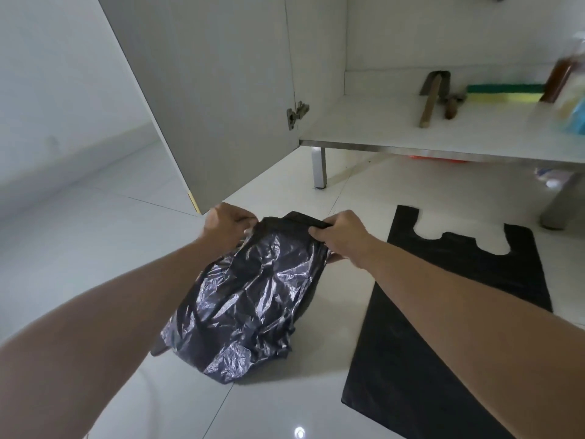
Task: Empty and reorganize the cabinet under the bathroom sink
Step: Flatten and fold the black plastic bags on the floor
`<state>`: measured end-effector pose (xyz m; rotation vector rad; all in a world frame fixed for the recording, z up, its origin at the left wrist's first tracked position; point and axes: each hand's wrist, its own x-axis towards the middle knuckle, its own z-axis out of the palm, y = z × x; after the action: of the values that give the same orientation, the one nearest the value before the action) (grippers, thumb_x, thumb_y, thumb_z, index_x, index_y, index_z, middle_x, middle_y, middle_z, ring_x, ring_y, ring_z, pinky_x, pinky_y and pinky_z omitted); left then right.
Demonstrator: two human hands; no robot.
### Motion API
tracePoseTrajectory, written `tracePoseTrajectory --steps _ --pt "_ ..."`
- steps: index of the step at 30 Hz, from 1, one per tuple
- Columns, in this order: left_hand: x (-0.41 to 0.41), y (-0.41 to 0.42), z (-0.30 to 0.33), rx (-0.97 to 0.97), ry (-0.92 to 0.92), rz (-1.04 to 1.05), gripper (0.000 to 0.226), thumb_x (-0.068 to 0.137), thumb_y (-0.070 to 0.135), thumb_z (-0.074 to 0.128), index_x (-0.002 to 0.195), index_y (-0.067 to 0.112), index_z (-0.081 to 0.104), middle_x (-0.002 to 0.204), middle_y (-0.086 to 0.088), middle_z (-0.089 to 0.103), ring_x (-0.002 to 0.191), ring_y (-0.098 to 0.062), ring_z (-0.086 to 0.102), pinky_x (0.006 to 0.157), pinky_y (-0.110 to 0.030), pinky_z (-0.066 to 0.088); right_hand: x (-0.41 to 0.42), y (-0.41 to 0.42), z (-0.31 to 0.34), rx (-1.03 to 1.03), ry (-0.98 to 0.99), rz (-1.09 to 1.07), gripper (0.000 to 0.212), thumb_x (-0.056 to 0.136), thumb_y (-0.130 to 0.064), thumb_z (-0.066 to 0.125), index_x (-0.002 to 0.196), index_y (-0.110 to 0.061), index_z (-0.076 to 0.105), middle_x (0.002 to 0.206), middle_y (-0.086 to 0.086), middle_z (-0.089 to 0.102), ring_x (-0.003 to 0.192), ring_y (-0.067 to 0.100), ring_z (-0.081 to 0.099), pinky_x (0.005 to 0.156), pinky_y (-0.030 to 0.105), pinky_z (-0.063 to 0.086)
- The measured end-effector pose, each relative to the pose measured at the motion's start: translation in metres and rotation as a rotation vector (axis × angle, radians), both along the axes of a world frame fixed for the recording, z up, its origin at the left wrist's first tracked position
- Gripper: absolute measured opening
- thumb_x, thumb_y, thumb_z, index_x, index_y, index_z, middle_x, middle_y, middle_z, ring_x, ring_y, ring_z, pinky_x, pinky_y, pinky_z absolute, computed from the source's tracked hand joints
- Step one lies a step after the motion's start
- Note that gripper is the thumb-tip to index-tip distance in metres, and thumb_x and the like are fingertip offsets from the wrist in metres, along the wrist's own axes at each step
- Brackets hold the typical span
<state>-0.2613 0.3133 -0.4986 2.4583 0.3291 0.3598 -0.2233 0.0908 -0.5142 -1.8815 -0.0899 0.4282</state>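
While a scraper [431, 99], sponge [503, 92] and bottle [558, 80] sit on the cabinet [380, 122] shelf, I judge the emptying about half done. One bag [443, 312] lies flat on the floor. My left hand [226, 224] and right hand [340, 236] each pinch the top edge of the crumpled bag [253, 299], fingers curled tight.

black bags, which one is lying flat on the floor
The matte black bag to the right, spread flat on the tiles with its handle cutouts showing. The other, a shiny crinkled bag, is bunched up and held at its top edge by both hands.
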Motion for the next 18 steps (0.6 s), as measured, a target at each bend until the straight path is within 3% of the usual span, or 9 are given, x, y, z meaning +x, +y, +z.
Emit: tracePoseTrajectory --steps 3,6,8,10,12,14,18 --pt "-0.005 0.003 0.0 0.025 -0.018 0.041 0.015 0.086 0.026 0.073 0.087 0.011 0.077 0.084 -0.005 0.073 0.072 -0.017 0.062 0.067 -0.026 0.049 -0.002 -0.008 0.005 0.17 0.096 -0.115 0.024 0.08 -0.011 0.081 0.096 0.0 0.067 0.085 0.016 0.072 0.068 0.026 0.071 0.061 0.044 0.062" --pt "-0.018 -0.021 -0.003 0.011 -0.059 0.001 0.043 0.072 0.05 0.079 0.067 0.011 0.062 0.059 0.003 0.056 0.055 -0.015 0.05 0.055 -0.026 0.039 -0.001 -0.009 0.012 0.298 0.165 -0.187 0.034 0.074 -0.011 0.086 0.099 0.001 0.066 0.085 0.015 0.074 0.065 0.026 0.072 0.056 0.041 0.061" --pt "-0.027 -0.043 -0.008 -0.046 0.041 -0.145 0.052 0.063 0.055 0.082 0.064 0.01 0.056 0.056 0.004 0.05 0.052 -0.012 0.042 0.052 -0.023 0.033 0.0 -0.006 0.015 0.328 0.184 -0.234 0.034 0.071 -0.013 0.088 0.095 0.0 0.067 0.086 0.016 0.074 0.066 0.029 0.072 0.054 0.042 0.061" --pt "-0.035 -0.06 -0.016 -0.034 0.188 -0.295 0.051 0.059 0.058 0.083 0.068 0.013 0.06 0.062 0.004 0.057 0.055 -0.01 0.048 0.054 -0.022 0.039 0.0 -0.004 0.014 0.341 0.196 -0.271 0.03 0.071 -0.016 0.089 0.086 -0.003 0.066 0.084 0.014 0.072 0.063 0.026 0.07 0.049 0.039 0.059" --pt "-0.038 -0.069 -0.025 0.025 0.217 -0.343 0.038 0.062 0.05 0.084 0.071 0.018 0.064 0.072 0.004 0.065 0.065 -0.011 0.059 0.06 -0.026 0.049 -0.001 -0.002 0.011 0.347 0.193 -0.288 0.033 0.069 -0.019 0.09 0.083 -0.005 0.063 0.083 0.012 0.069 0.062 0.024 0.067 0.043 0.034 0.056" --pt "-0.038 -0.071 -0.028 0.056 0.188 -0.334 0.017 0.073 0.028 0.08 0.071 0.016 0.069 0.073 0.003 0.066 0.068 -0.013 0.061 0.066 -0.032 0.055 0.0 -0.003 0.009 0.335 0.177 -0.314 0.038 0.067 -0.023 0.091 0.082 -0.008 0.06 0.086 0.011 0.068 0.071 0.025 0.067 0.042 0.031 0.054" --pt "-0.027 -0.05 -0.017 -0.005 0.227 -0.179 0.019 0.082 0.015 0.073 0.065 0.019 0.066 0.062 0.003 0.058 0.056 -0.011 0.053 0.053 -0.023 0.046 0.003 -0.007 0.001 0.237 0.118 -0.358 0.052 0.06 -0.041 0.093 0.089 -0.011 0.063 0.096 0.01 0.069 0.088 0.03 0.068 0.065 0.044 0.062"
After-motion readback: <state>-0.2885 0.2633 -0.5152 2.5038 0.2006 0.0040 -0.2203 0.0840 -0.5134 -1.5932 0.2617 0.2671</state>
